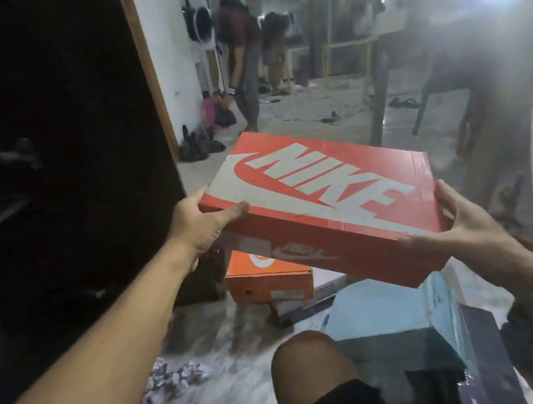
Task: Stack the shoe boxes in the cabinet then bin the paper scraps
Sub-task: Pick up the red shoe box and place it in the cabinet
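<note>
Box: red shoe box [322,201] held in the air, beside the dark cabinet [50,162]
Hands: left hand [203,223] and right hand [465,226] clasp opposite ends
Handling: probably light, stiff cardboard; end grips suit it

Red-and-white box [323,208]; orange box [268,279]; pale-blue box [381,312]

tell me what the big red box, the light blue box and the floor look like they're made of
Red box: printed cardboard, matte; creased lid edges and scuffed white print, held by the left hand and right hand.
Light blue box: probably cardboard too, smooth matte face, though blurred.
Floor: looks like polished stone or marble-pattern tile; glossy with grey-white veining, exact material unclear.
</note>
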